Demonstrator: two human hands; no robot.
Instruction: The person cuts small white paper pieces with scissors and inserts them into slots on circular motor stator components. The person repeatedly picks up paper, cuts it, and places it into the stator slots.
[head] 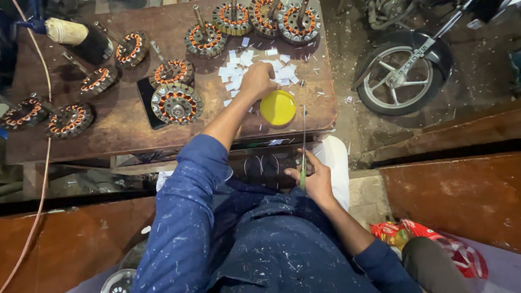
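On table (108, 135): white paper slips (244, 68), yellow lid (278, 107)

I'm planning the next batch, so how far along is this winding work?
Looks done: about ten round copper-wound stators sit on the brown wooden table. In hand: the left hand reaches into the pile of small white paper slips beside the yellow round lid; the right hand grips a green-handled thin tool. What remains can't be judged; many slips lie unused.
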